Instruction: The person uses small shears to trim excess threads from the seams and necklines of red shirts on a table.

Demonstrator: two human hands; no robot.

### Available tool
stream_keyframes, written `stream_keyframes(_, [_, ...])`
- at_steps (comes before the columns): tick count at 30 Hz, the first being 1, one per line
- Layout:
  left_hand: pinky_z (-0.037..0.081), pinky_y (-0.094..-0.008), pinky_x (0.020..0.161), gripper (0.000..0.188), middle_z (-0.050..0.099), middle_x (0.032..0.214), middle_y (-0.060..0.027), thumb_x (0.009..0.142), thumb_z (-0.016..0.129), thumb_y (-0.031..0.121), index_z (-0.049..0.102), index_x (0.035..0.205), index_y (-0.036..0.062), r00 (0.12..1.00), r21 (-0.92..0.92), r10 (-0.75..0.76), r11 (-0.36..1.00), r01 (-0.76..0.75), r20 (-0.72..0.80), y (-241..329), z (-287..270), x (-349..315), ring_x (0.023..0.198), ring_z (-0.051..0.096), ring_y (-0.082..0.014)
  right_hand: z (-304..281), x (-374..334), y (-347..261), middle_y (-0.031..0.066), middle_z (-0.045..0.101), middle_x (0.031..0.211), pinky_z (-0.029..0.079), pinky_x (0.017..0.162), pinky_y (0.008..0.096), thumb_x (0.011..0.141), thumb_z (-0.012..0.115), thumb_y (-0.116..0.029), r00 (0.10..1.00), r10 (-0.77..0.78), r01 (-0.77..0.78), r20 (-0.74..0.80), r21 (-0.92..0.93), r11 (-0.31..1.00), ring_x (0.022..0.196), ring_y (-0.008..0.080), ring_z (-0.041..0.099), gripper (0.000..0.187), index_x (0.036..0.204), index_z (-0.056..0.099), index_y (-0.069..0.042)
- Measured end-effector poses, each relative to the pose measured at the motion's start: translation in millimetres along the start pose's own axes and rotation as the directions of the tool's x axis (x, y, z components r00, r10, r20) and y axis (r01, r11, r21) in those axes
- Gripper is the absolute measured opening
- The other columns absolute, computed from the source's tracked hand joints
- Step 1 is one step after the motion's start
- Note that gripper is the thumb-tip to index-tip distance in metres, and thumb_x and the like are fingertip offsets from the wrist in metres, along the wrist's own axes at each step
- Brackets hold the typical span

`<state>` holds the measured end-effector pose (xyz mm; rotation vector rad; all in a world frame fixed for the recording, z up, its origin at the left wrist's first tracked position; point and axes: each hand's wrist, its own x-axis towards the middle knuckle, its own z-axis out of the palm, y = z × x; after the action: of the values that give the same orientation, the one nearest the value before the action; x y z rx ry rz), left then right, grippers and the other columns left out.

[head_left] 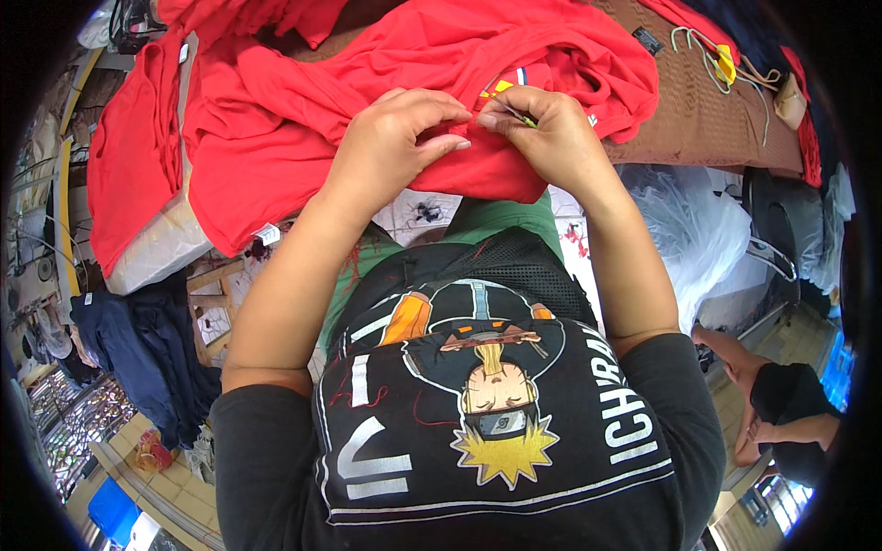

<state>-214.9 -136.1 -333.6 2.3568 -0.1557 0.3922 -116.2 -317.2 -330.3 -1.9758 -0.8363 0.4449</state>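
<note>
A red garment (276, 119) lies bunched across the work surface in front of me. My left hand (395, 133) is curled at its near part, with a fold of red cloth between thumb and fingers. Close beside it, my right hand (551, 133) is closed around small thread snips (529, 120), of which a thin metal tip and a bit of green show; the rest is hidden by the fingers. A yellow, white and blue patch (503, 84) on the garment shows just behind the right fingertips.
More red cloth (138, 165) hangs over the left edge. At right, a brown padded surface (726, 119) carries tangled cords with a yellow piece (726, 64). Clear plastic bags (684, 239) bulge beside my right arm. Dark blue clothing (147, 358) hangs at left. Another person (790, 413) sits at lower right.
</note>
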Motion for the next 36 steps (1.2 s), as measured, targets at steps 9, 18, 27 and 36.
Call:
stream_keyframes(9, [0.053,-0.0301,0.073,0.015,0.071,0.09,-0.0075,0.081,0.072,0.014,0.071,0.094,0.0066,0.994,0.151,0.043,0.988,-0.028,-0.099,0,14,-5,0.082,0.067,-0.021,-2,-2,0,0.0033,0.069,0.079,0.048,0.072,0.025,0.087,0.067,-0.009,0.995,0.093,-0.093,0.042,-0.003,0.996,0.076,0.0064,0.059,0.012,0.092,0.068,0.002])
stream_keyframes(18, [0.052,-0.026,0.071,0.016,0.072,0.089,-0.0063,0.084,0.07,0.013,0.072,0.096,0.0026,0.947,-0.185,-0.311,0.928,0.322,0.086,7,5,2,0.079,0.067,-0.012,-15,4,-4,0.0049,0.068,0.084,0.049,0.076,0.0261,0.085,0.062,0.0,0.995,-0.017,0.019,0.093,-0.027,0.999,0.082,0.0084,0.061,0.011,0.095,0.064,0.002])
stream_keyframes(27, [0.051,-0.0253,0.071,0.015,0.07,0.085,-0.0056,0.084,0.071,0.012,0.071,0.094,0.0008,0.973,-0.088,-0.225,0.969,0.229,0.054,12,11,2,0.074,0.064,-0.0098,-13,12,-16,0.0125,0.066,0.084,0.049,0.075,0.0306,0.084,0.06,0.001,0.972,-0.171,0.194,0.164,-0.137,0.971,0.08,0.0178,0.063,0.013,0.096,0.062,0.003])
stream_keyframes(36, [0.052,-0.021,0.069,0.018,0.067,0.085,-0.0027,0.094,0.062,0.016,0.065,0.099,-0.0008,0.86,-0.46,-0.444,0.726,0.51,0.252,-2,9,2,0.073,0.064,-0.008,-44,5,-28,0.0124,0.065,0.094,0.049,0.076,0.0322,0.089,0.065,-0.019,0.968,-0.098,0.177,0.229,-0.355,0.918,0.083,0.0207,0.063,0.033,0.114,0.056,-0.001])
